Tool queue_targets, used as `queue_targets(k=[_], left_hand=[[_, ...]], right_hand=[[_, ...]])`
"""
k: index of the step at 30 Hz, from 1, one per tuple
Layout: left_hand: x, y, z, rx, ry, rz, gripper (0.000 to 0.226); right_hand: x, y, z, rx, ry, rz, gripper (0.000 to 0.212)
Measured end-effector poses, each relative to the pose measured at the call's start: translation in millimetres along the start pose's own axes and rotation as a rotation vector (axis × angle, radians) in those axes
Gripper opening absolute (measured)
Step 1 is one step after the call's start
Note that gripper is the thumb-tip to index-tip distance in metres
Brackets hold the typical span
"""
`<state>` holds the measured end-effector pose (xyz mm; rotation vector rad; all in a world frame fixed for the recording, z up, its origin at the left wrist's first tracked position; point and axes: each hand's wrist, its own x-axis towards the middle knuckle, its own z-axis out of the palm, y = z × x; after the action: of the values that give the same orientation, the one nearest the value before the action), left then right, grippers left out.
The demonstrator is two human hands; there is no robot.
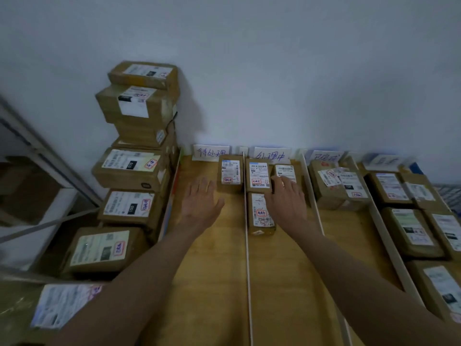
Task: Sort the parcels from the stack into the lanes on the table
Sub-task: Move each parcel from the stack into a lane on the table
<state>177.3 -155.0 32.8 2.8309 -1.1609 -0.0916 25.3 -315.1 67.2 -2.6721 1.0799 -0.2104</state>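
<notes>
Right hand (287, 198): fingers together, laid flat on the small parcel (285, 172) directly beyond the palm — I cannot tell whether it grips.
Left hand (200, 201): spread, empty, just left of the lone parcel (230, 174).
Parcel axis: long side runs away from me, along the middle lane (282, 258).
Stack (136, 136): well left of my left hand — the nearer one, I judge.
Obscured: parcel's near end under the fingers; lane signs blurred.

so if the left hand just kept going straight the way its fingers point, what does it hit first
Probably the single parcel in the left lane: the left hand hovers open with its fingertips just short of the parcel's near left corner. Depth is unclear, so it might pass above.
</notes>
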Motion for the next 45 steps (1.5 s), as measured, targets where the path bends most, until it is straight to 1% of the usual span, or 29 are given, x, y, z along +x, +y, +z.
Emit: queue_targets(k=[7,10,15,17,20,25,28,31,38,42,45], left_hand=[[-108.5,-13.4,-31.1,0.053,0.049,-0.038,0.065],[-159.3,-25.7,-42.1,0.036,0.068,-0.089,0.064],[-233.5,-60.2,-52.9,0.032,0.116,-0.181,0.061],[-256.3,-78.2,-55.4,0.026,0.146,-0.229,0.057],[-283.4,-106.5,-58.5,0.022,0.15,-0.289,0.057],[-306.7,-161.3,-60.7,-0.003,0.125,-0.327,0.06],[-311.9,-194.6,-55.8,-0.018,0.115,-0.337,0.055],[-313.6,-222.8,-51.9,-0.027,0.066,-0.346,0.053],[-299.6,-282.7,-35.7,-0.027,0.023,-0.257,0.049],[-290.1,-306.6,-19.5,-0.015,-0.014,-0.202,0.053],[-284.8,-315.0,-8.3,-0.052,-0.087,-0.203,0.05]], right_hand=[[-78.2,-22.4,-18.3,0.025,-0.007,-0.102,0.05],[-117.8,-37.3,-20.2,0.061,-0.011,-0.138,0.049],[-170.2,-68.5,-17.2,0.087,-0.034,-0.205,0.045],[-186.3,-81.8,-13.4,0.103,-0.047,-0.227,0.047],[-208.2,-101.8,-5.5,0.106,-0.069,-0.256,0.05],[-230.9,-138.8,9.5,0.115,-0.095,-0.26,0.05],[-236.7,-164.3,24.1,0.137,-0.122,-0.243,0.048],[-242.7,-194.5,40.8,0.141,-0.157,-0.224,0.044],[-254.9,-258.4,82.3,0.154,-0.194,-0.175,0.039],[-258.5,-280.6,101.8,0.174,-0.254,-0.108,0.037],[-260.5,-293.0,116.8,0.264,-0.329,-0.062,0.042]])
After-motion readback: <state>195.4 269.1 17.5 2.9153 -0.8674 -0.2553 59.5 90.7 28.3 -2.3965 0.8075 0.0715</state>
